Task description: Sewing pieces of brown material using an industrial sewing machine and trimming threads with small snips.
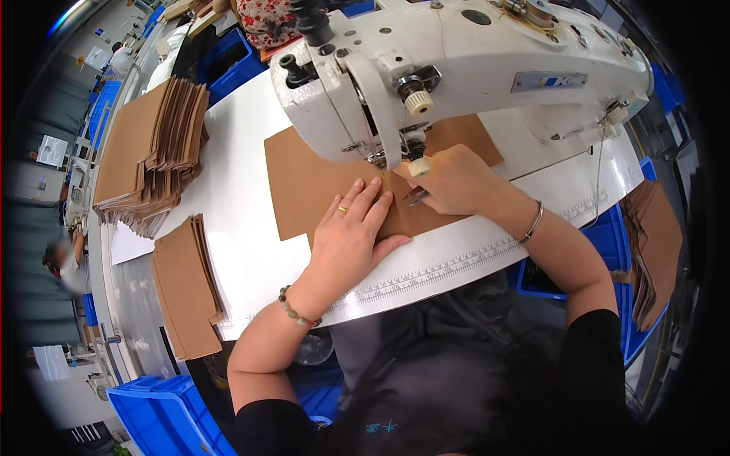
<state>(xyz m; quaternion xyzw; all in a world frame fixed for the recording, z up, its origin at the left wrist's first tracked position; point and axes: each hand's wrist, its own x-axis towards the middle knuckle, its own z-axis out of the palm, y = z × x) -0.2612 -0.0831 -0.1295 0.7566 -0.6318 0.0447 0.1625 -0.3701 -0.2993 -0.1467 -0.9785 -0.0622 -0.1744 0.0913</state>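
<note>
A flat brown panel (300,182) lies under the needle area of a white sewing machine (487,68). My left hand (346,239) rests flat on the panel, fingers stretched toward the presser foot. Just right of the needle, my right hand (452,182) is closed around small metal thread snips (415,196), their pointed tips showing below the fingers. The knuckles sit close to the machine's lower cream knob (420,167). The machine head and my right hand hide part of the panel.
A tall stack of brown panels (152,144) stands at the left, with a smaller pile (186,289) nearer me. More brown panels (652,251) rest over a blue crate (620,228) at the right. A printed ruler (449,270) follows the table's front edge. Another blue crate (163,414) sits lower left.
</note>
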